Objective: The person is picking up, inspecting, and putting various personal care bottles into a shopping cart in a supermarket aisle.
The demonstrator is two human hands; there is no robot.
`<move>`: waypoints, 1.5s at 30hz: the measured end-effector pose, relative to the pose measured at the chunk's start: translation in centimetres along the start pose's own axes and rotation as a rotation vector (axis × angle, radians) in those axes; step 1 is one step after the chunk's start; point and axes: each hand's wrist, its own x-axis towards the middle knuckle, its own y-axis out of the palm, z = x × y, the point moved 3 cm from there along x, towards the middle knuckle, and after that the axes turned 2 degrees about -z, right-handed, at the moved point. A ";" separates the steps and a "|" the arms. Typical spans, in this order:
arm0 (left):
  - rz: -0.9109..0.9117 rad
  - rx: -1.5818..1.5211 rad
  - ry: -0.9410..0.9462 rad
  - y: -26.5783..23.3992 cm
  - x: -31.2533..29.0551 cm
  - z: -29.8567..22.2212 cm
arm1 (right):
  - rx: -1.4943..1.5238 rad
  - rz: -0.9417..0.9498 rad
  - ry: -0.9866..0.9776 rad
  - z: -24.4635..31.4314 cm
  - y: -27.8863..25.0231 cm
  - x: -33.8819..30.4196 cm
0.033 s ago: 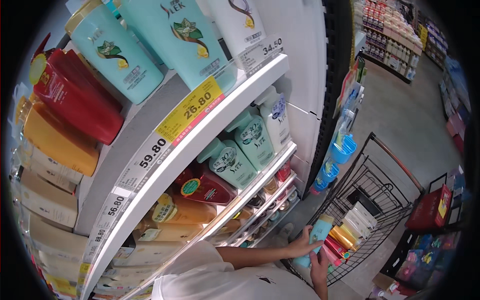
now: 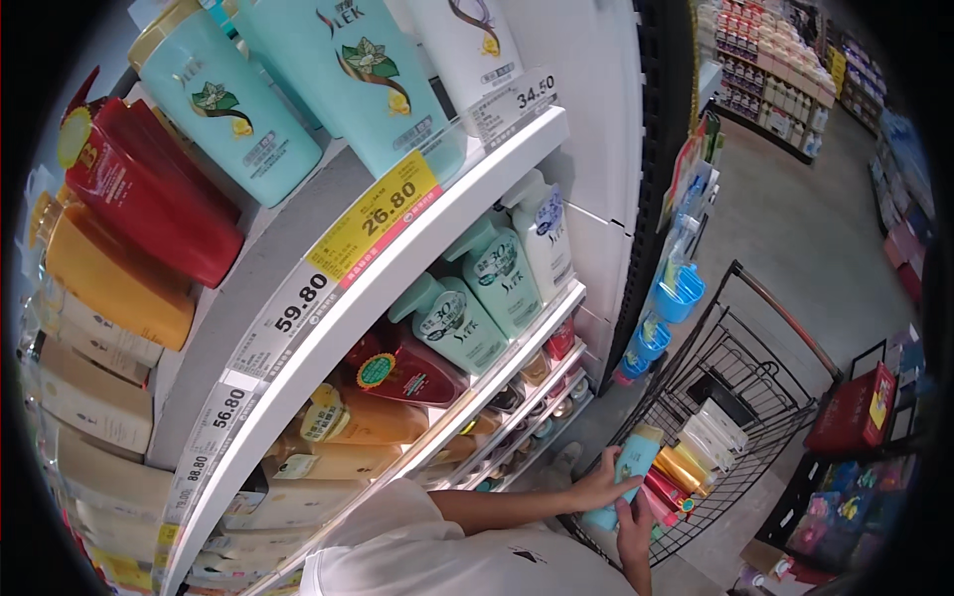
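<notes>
Both my hands are around a teal shampoo bottle (image 2: 639,456) with a gold cap, tilted over the near end of a wire shopping cart (image 2: 763,341). My left hand (image 2: 594,484) grips it from the left, thumb along its upper side. From the right, my right hand (image 2: 632,526) holds its lower part with the fingers closed. Just beyond the bottle, inside the cart, lie a gold bottle (image 2: 686,468), a red bottle (image 2: 667,489) and several white bottles (image 2: 717,429). My fingers cover part of the held bottle.
Left of me stands a white shelf (image 2: 477,194) with price labels. It carries large teal bottles (image 2: 373,74), a red bottle (image 2: 164,184) and pump bottles (image 2: 505,278) lower down. Blue baskets (image 2: 679,294) hang at the shelf end. A red box (image 2: 852,409) stands right of the cart.
</notes>
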 end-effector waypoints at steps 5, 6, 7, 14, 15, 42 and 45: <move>0.041 0.227 0.186 1.2 -2.5 -4.4 | -0.432 -0.184 -0.239 1.6 -0.8 -3.1; 0.055 0.217 0.179 1.2 -3.0 -6.0 | -0.425 -0.181 -0.300 3.5 -0.4 -4.0; 0.148 -0.076 0.009 1.2 -3.0 -7.6 | -0.414 -0.198 -0.346 6.0 -0.2 -4.9; 0.545 -0.963 -0.225 -1.1 -5.5 -20.5 | -0.308 0.004 -0.689 17.5 -3.2 -11.9; 0.675 -1.071 -0.149 -0.6 -5.1 -21.3 | -0.347 0.037 -0.686 17.9 -4.1 -12.3; 0.850 1.115 0.352 15.7 3.7 9.3 | -0.245 -0.444 0.086 -3.3 -9.0 -18.0; 0.851 1.194 0.632 16.8 2.5 11.8 | -0.186 -0.506 0.107 -3.8 -9.8 -18.5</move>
